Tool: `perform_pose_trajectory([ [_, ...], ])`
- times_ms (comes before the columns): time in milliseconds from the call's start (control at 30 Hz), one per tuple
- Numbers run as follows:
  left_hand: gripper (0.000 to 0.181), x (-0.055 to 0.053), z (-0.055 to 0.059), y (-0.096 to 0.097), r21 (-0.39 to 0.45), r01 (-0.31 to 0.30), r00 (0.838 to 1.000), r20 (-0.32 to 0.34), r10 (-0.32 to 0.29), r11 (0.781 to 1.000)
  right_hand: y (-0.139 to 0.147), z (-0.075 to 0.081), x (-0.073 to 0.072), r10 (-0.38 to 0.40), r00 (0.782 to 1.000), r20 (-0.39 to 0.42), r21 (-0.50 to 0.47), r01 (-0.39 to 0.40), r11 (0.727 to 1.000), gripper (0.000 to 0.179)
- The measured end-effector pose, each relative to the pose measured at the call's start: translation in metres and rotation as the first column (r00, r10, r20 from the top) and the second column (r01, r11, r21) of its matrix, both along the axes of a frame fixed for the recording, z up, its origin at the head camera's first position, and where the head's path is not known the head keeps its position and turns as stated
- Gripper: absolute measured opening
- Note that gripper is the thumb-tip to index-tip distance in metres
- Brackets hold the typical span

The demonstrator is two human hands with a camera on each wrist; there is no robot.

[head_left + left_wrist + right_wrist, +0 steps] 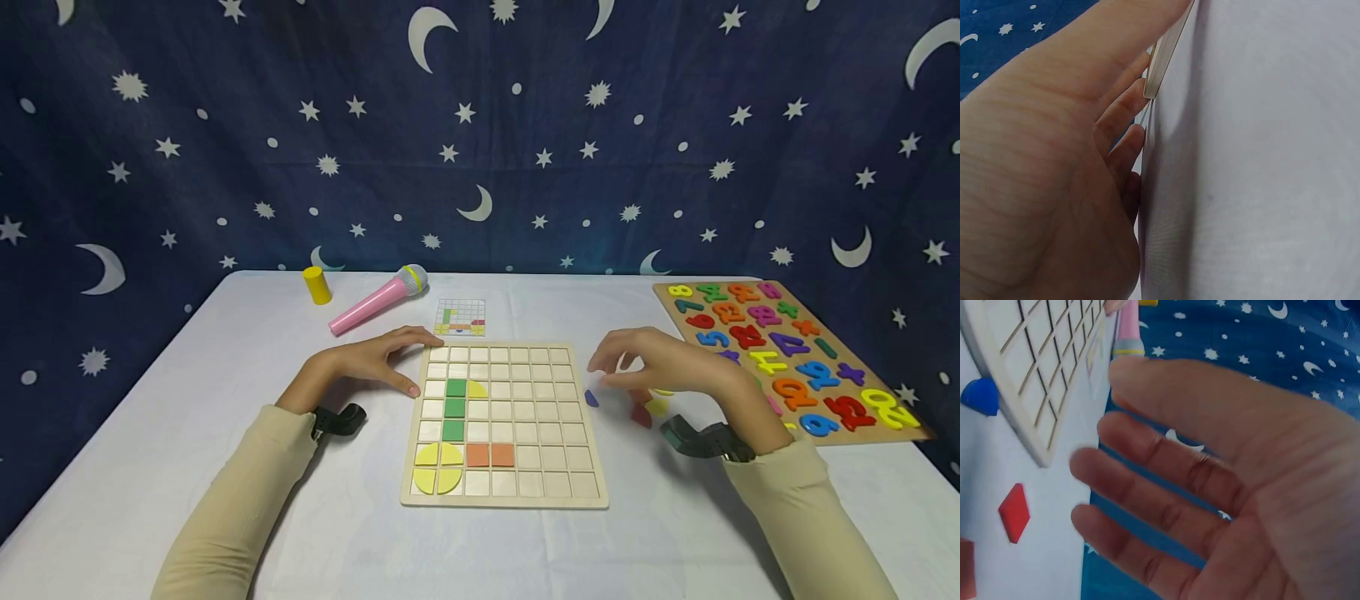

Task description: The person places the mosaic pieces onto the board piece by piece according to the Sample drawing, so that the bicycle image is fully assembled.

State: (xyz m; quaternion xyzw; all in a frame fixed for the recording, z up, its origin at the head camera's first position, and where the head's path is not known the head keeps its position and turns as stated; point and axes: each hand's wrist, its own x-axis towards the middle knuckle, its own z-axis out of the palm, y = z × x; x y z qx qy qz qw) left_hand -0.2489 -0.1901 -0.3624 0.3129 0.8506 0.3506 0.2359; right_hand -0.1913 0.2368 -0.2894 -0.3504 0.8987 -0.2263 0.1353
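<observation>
A wooden grid board (551, 435) lies flat on the white table. Green squares (454, 408), orange squares (491, 455) and yellow quarter-circle pieces (449, 481) fill some of its cells. My left hand (367, 363) rests at the board's upper left corner, its thumb along the left edge and its fingers outstretched. Over the table right of the board hovers my right hand (660, 360), fingers loosely bent and nothing between them. Beneath and beside it lie a blue rounded piece (980, 397), a red diamond-shaped piece (1014, 513) and a yellow piece (657, 407), partly hidden by the hand.
Beyond the board lies a small printed pattern card (461, 317). A pink toy microphone (375, 303) and a yellow cylinder (317, 285) are at the back left. At the right, a brown board with colourful numbers (847, 433) reaches the table edge, near my right forearm.
</observation>
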Motion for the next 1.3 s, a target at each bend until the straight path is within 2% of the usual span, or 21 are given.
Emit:
perform_pose_trajectory([
  [200, 0.083, 0.000, 0.000, -0.001, -0.008, -0.005, 1.000, -0.009, 0.005, 1.000, 0.005, -0.005, -0.005, -0.044, 0.996, 0.080, 0.038, 0.041, 0.998, 0.021],
  [400, 0.083, 0.000, 0.001, -0.001, -0.011, 0.006, 1.000, -0.006, -0.006, 1.000, 0.015, -0.011, -0.010, -0.133, 0.975, 0.177, 0.097, 0.117, 0.988, 0.026],
  [467, 0.083, -0.001, 0.000, -0.001, -0.014, 0.003, 1.000, -0.001, -0.003, 1.000, 0.019, -0.014, -0.012, -0.140, 0.972, 0.191, 0.103, 0.122, 0.987, 0.026],
  [700, 0.083, -0.002, -0.001, 0.000, -0.021, -0.007, 1.000, 0.004, 0.007, 1.000, 0.027, -0.021, -0.019, -0.124, 0.969, 0.213, 0.103, 0.104, 0.989, 0.023],
  [800, 0.083, -0.001, 0.000, 0.000, -0.020, -0.006, 1.000, 0.001, 0.006, 1.000, 0.028, -0.023, -0.020, -0.140, 0.964, 0.227, 0.114, 0.116, 0.987, 0.020],
  [1067, 0.083, -0.001, -0.002, -0.001, -0.024, -0.003, 1.000, -0.004, 0.003, 1.000, 0.027, -0.029, -0.022, -0.147, 0.974, 0.170, 0.094, 0.133, 0.987, 0.019],
  [1300, 0.083, -0.001, 0.000, -0.002, -0.015, 0.008, 1.000, -0.007, -0.008, 1.000, 0.025, -0.030, -0.022, -0.147, 0.976, 0.163, 0.086, 0.135, 0.987, 0.022],
])
